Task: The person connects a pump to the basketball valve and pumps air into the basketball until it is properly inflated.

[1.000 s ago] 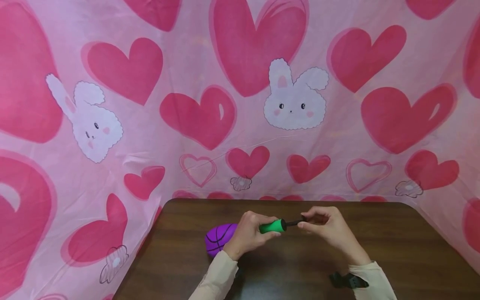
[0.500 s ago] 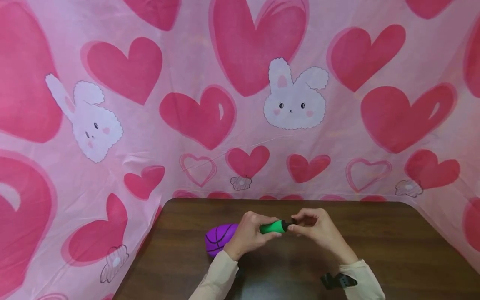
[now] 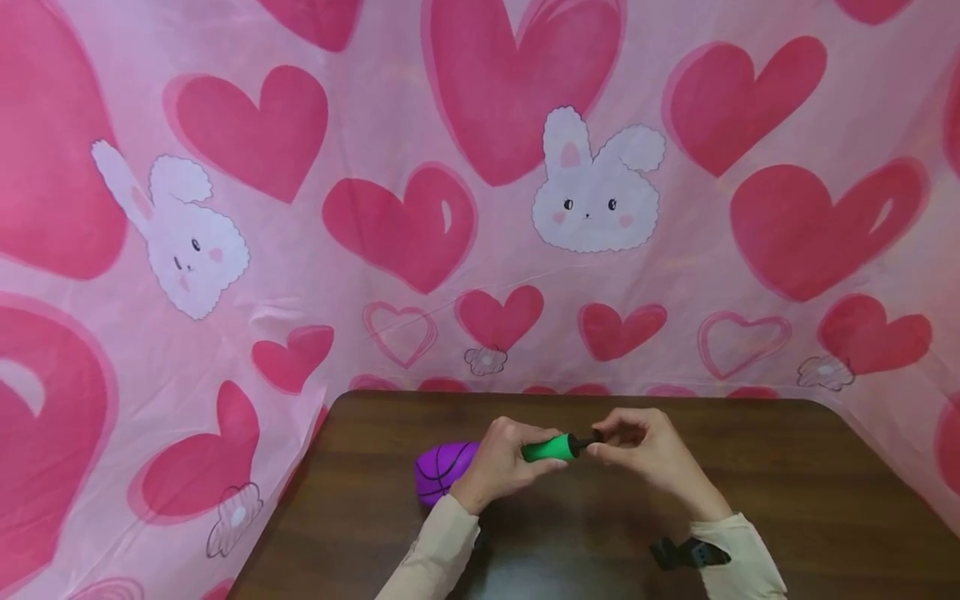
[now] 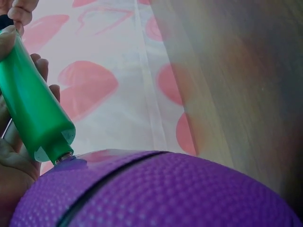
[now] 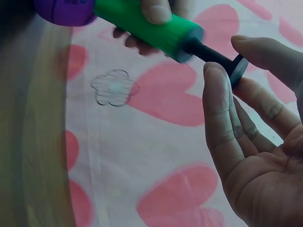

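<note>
My left hand (image 3: 497, 462) grips the green barrel of a small hand pump (image 3: 550, 448), held sideways over the table. In the left wrist view the pump's tip meets the surface of a purple toy basketball (image 4: 175, 194), partly behind my left hand in the head view. From the barrel's right end comes a black plunger rod (image 5: 210, 53). My right hand (image 3: 656, 454) pinches the rod's flat end handle (image 5: 238, 71) between thumb and fingers; a short length of rod shows outside the barrel.
The dark wooden table (image 3: 585, 542) lies under both hands. A pink cloth backdrop (image 3: 495, 233) with hearts and rabbits hangs behind and beside it. A black strap device (image 3: 690, 552) is on my right wrist by the sleeve.
The right hand moved left, sliding the plunger into the barrel, then drew it partway back out to the right. The left hand keeps its grip; the head view has shifted slightly.
</note>
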A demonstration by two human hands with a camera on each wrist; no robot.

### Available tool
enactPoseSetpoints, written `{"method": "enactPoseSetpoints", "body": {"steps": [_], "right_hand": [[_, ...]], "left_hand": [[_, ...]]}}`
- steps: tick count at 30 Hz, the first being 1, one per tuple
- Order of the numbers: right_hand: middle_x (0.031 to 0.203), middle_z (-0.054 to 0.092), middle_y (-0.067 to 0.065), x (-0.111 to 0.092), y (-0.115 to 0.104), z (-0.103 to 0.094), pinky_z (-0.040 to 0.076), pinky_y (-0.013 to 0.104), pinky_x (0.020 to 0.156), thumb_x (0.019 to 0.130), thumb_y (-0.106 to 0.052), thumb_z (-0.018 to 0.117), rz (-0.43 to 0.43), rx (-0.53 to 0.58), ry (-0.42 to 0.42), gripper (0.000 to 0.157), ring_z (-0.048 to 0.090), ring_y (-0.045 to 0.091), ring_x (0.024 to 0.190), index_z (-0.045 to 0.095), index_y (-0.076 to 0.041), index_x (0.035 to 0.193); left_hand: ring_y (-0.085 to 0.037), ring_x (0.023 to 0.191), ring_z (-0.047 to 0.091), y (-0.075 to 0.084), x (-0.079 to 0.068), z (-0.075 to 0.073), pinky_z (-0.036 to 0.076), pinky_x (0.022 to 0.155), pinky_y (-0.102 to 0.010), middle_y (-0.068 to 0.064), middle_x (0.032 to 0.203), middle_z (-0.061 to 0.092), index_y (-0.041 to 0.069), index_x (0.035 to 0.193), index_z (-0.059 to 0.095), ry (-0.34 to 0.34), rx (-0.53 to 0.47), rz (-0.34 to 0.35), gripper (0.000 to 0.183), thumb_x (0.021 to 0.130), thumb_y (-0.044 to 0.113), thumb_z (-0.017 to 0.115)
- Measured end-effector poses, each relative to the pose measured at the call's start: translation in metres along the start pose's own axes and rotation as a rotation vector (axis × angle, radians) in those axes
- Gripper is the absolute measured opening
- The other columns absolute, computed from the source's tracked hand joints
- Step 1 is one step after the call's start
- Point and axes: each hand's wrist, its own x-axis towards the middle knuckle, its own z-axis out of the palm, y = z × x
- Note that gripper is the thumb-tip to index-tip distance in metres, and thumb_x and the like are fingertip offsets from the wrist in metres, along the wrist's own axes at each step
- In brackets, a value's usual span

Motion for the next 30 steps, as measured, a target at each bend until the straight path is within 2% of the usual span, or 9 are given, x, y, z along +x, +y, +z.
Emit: {"method": "enactPoseSetpoints", "body": {"steps": [7,16,20,25,30], "right_hand": [[0.082,0.077,-0.008,-0.006,-0.005,-0.021,0.063,0.033,0.065,0.086,-0.005,0.083,0.008,-0.028,0.035,0.018,0.076,0.016,0.07,0.075,0.001,0.102],[0.08,0.077,-0.006,-0.018,-0.012,-0.043,0.063,0.036,0.063,0.089,0.0,0.078,0.005,-0.002,0.054,0.017,0.075,0.014,0.068,0.073,0.005,0.105],[0.081,0.077,-0.009,-0.023,-0.012,-0.052,0.063,0.034,0.063,0.089,0.004,0.077,-0.023,-0.002,0.071,0.016,0.074,0.013,0.069,0.075,-0.001,0.104],[0.081,0.077,-0.01,-0.027,-0.011,-0.059,0.063,0.033,0.061,0.087,0.011,0.074,-0.058,0.033,0.075,0.025,0.074,0.012,0.069,0.077,-0.009,0.102],[0.081,0.077,-0.01,-0.027,-0.011,-0.061,0.063,0.033,0.062,0.087,0.013,0.073,-0.075,0.076,0.067,0.029,0.075,0.013,0.07,0.078,-0.011,0.103]], "left_hand": [[-0.006,0.082,0.075,0.0,0.001,-0.002,0.056,0.08,-0.011,-0.004,0.103,0.083,0.009,0.118,0.08,-0.001,-0.014,-0.023,0.04,0.083,0.024,0.09],[-0.007,0.082,0.076,-0.002,-0.001,-0.003,0.056,0.079,-0.012,-0.003,0.104,0.083,0.01,0.119,0.08,0.0,-0.001,-0.042,0.041,0.083,0.025,0.09],[-0.006,0.081,0.076,-0.004,-0.003,-0.002,0.056,0.078,-0.011,-0.003,0.102,0.083,0.009,0.118,0.08,0.006,0.008,-0.023,0.04,0.084,0.027,0.089],[-0.005,0.08,0.075,-0.004,-0.003,-0.003,0.056,0.077,-0.011,-0.003,0.102,0.083,0.009,0.117,0.08,0.01,0.021,-0.012,0.039,0.084,0.027,0.089],[-0.005,0.081,0.075,-0.004,-0.001,-0.003,0.055,0.077,-0.011,-0.003,0.102,0.083,0.008,0.116,0.081,0.016,0.029,0.001,0.039,0.083,0.027,0.09]]}}
